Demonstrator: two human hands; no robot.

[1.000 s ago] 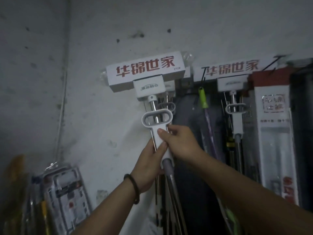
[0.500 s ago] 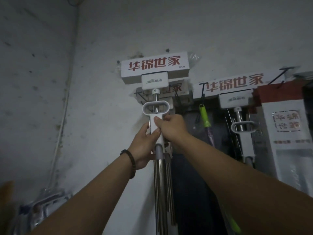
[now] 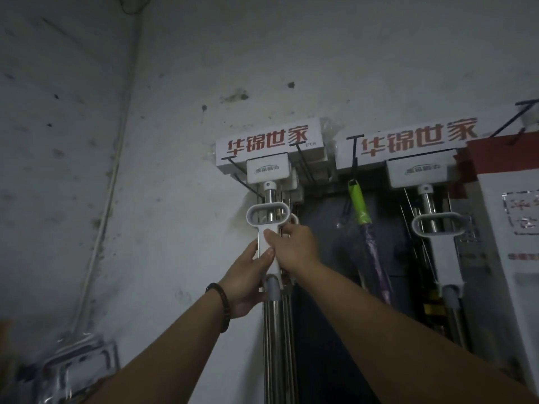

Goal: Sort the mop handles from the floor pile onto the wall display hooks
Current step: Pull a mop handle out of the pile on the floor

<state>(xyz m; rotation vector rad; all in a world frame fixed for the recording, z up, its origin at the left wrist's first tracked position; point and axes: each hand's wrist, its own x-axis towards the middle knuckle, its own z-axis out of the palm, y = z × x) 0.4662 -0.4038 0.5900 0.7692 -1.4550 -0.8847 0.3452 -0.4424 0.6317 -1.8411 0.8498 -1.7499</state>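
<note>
A sponge mop (image 3: 268, 220) with a white oval pull handle and steel shaft hangs upright against the wall, its boxed head with red characters up at the black wire hooks (image 3: 303, 163). My left hand (image 3: 248, 278) grips the white handle stem from the left, thumb across its front. My right hand (image 3: 294, 246) holds the same stem from the right, just under the oval loop. More steel shafts hang directly behind it.
To the right hang a green-and-purple handle (image 3: 364, 228) and a second boxed sponge mop (image 3: 437, 225). A tall red-and-white package (image 3: 513, 228) stands at the far right. Plastic-wrapped goods (image 3: 73, 371) lean at the lower left by the wall corner.
The mop rose and its boxed head now sits at the wire hooks. Both hands went up with it, keeping their grip on the white stem.
</note>
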